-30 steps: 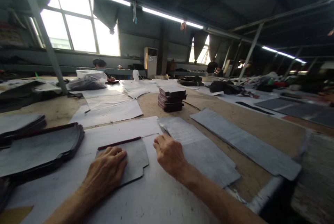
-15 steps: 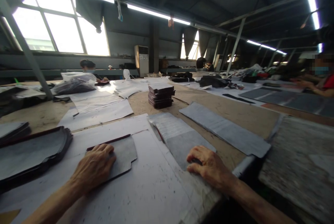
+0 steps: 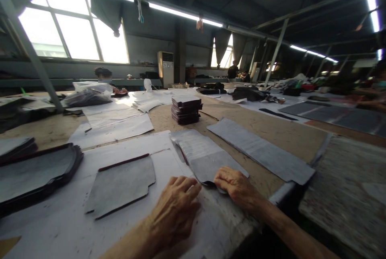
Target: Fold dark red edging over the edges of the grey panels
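My left hand [image 3: 175, 206] rests on the white paper [image 3: 169, 158] near the table's front edge, fingers stretched toward the near end of a fanned stack of grey pieces [image 3: 200, 152]. My right hand [image 3: 237, 188] lies on that stack's near corner, fingers curled down over its edge. Whether it grips a piece cannot be made out. A single grey cut piece with a dark red top edge [image 3: 120, 184] lies flat to the left, with no hand on it.
A thick pile of grey pieces [image 3: 33, 172] sits at the left. A long grey strip [image 3: 259, 152] lies to the right and a dark stack [image 3: 185, 110] stands further back. Other people work at the far left and at the right edge.
My left hand has left the single grey piece and moved right to the fanned stack. My right hand came back from the middle of the paper to the stack's near corner.
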Demonstrator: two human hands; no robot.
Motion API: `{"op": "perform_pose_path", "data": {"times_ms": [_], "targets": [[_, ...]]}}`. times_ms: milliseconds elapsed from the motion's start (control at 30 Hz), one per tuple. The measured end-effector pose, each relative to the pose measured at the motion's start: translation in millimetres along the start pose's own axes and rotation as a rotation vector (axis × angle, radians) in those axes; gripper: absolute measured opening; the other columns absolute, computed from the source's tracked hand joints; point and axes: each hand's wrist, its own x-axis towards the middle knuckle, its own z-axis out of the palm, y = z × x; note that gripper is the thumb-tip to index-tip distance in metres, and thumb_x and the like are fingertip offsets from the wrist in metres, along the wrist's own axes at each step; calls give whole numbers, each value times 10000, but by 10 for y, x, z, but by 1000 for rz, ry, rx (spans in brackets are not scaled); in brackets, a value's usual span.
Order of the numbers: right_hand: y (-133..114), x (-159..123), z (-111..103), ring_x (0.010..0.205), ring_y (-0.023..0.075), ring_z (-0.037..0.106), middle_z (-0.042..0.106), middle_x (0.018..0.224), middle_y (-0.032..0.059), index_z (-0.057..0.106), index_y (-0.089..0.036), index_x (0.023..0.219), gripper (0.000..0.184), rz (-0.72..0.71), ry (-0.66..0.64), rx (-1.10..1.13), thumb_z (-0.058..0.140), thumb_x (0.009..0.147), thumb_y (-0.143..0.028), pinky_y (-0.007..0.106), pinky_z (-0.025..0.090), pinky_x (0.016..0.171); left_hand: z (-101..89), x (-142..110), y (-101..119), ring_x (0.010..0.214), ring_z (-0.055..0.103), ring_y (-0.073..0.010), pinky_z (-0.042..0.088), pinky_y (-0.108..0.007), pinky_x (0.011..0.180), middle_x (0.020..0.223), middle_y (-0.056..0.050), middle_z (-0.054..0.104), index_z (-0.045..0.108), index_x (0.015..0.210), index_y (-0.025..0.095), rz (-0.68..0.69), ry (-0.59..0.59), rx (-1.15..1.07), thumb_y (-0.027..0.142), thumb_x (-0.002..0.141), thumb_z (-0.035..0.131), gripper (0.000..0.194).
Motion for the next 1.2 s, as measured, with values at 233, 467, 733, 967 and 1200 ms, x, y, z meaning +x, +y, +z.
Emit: {"op": "perform_pose_path", "data": {"times_ms": [233, 467, 733, 967, 1200], "targets": [[32, 13, 2, 653, 141, 495, 537, 673, 22, 512, -158, 610, 202, 27, 17, 100, 412, 755, -259, 221, 370, 599, 184, 120, -46, 831, 476, -215, 377, -375, 757, 939, -76, 560, 549, 995, 164, 13, 114, -78, 136, 853, 365, 234], [24, 35, 15, 612, 135, 471, 530, 638, 16, 520, -150, 600, 188, 70, 18, 181, 430, 706, -277, 220, 356, 567, 193, 85, -35, 926, 451, -225, 356, -380, 814, 1072, -87, 519, 472, 1125, 170, 31, 179, -80, 136, 860, 398, 277], [10, 29, -50, 546, 115, 405, 446, 581, -9, 495, -152, 630, 211, 231, -2, 348, 454, 708, -345, 204, 321, 500, 151, 146, 20, 867, 446, -200, 351, -370, 820, 933, -45, 523, 523, 876, 175, -16, -34, -35, 169, 862, 421, 103], [26, -14, -15, 511, 107, 360, 384, 569, -21, 483, -161, 653, 290, 315, 45, 491, 490, 728, -441, 205, 301, 465, 216, 168, -83, 1074, 382, -213, 246, -410, 992, 1193, -53, 451, 443, 1159, 181, -139, 113, -70, 220, 818, 542, 357], [109, 89, -170, 723, 197, 550, 565, 726, 52, 516, -165, 647, 249, 356, 112, 696, 527, 675, -412, 282, 473, 667, 196, 223, -77, 1125, 373, -232, 121, -503, 1034, 1173, -34, 501, 505, 1089, 206, -240, 56, 26, 256, 878, 456, 223]]}}
